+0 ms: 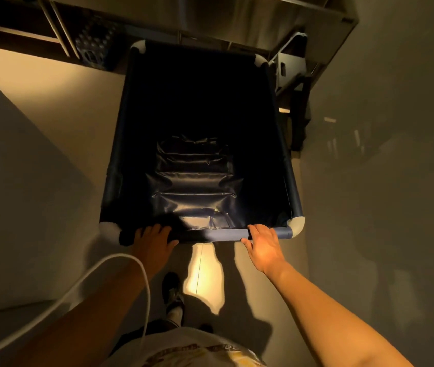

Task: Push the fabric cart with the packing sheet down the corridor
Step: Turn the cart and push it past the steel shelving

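Note:
A deep navy fabric cart with white corner pieces stands right in front of me. A shiny packing sheet of inflated air cushions lies folded at its bottom. My left hand grips the near rim bar on the left, fingers curled over it. My right hand holds the same bar near the right white corner, fingers over the top and thumb on the near side.
Walls close in on the left and right of the narrow corridor. Metal shelving with a dark crate stands ahead on the left. A grey bin and dark frame stand ahead on the right. A white cable hangs over my left arm.

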